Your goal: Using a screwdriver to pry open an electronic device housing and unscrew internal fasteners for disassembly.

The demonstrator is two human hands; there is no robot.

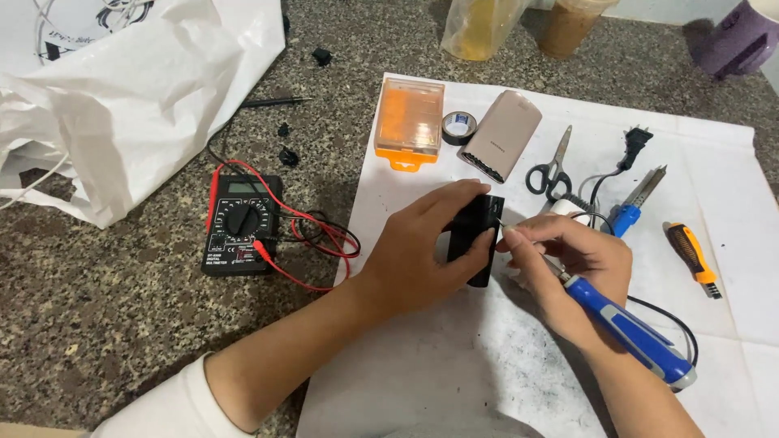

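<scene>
1. Gripping a small black box [475,239], the left hand [422,251] wraps its fingers over the top and holds it just above the white paper sheet [454,357].
2. Right hand [572,268] is closed around a blue-handled soldering iron [625,332], held like a pen; its thin tip meets the right edge of the black box.
3. Behind the hands on the sheet: an orange plastic case [410,122], a roll of black tape [458,127], a beige power bank [501,134], scissors [550,170], a black plug [634,144], a second blue-handled tool [637,203] and an orange-and-black screwdriver [692,258].
4. Left of the sheet, on the speckled table [105,300], lies a black multimeter [241,223] with red and black leads [320,239]; a white plastic bag [122,89] lies beyond it.
</scene>
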